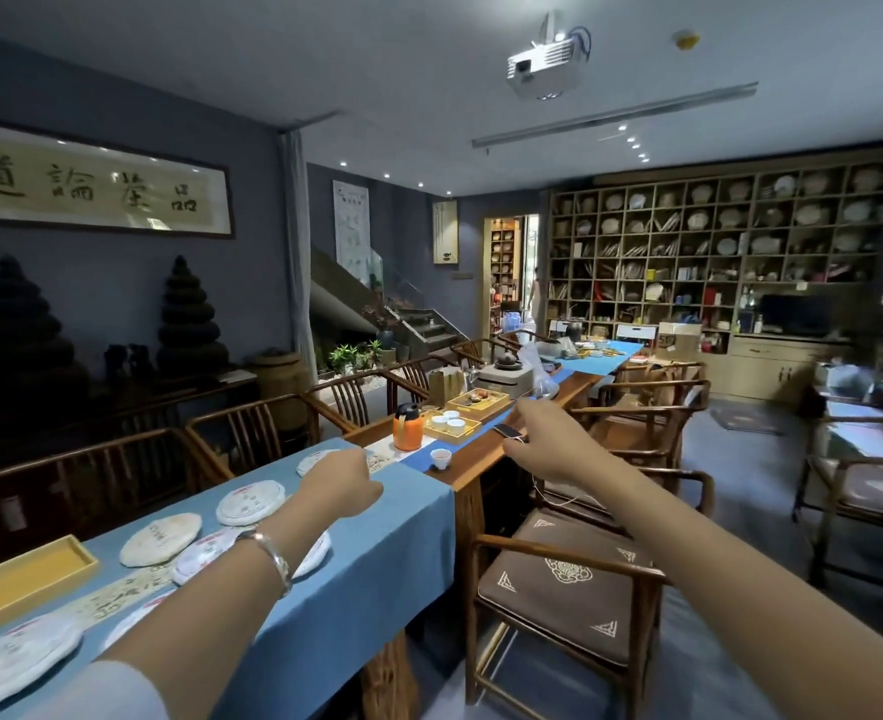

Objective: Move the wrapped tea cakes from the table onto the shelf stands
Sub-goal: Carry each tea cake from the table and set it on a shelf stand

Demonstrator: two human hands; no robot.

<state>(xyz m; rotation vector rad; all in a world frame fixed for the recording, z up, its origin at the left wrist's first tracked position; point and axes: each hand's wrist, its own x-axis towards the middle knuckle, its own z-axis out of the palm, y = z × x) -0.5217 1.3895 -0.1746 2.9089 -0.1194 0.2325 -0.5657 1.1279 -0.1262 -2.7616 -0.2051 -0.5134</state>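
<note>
Wrapped tea cakes (161, 538): round flat discs in pale paper, lying face up on the blue cloth (377, 537) of the bench (481, 459), strung in a loose row along its length from lower left toward the middle. Being round, no long axis of their own; printed faces turned to the ceiling. One cake (251, 502) just beside the left wrist, another (18, 662) at the near left corner, a farther one (319, 461) partly hidden behind the left hand.

Left hand (338, 478): reaching forward above the row, fingers curled under, knuckles up, nothing visibly gripped; silver bracelet (275, 561) on the wrist. Right hand (543, 436): stretched out past the bench edge, fingers curled down; a thin white cord hanging near it, whether pinched cannot be told.

Farther along the bench: orange flask (408, 431), tray of white cups (452, 426), single cup (440, 458). Wooden chair (564, 579) with brown cushion at right. Shelf wall (714, 252) well apart, across the room.
</note>
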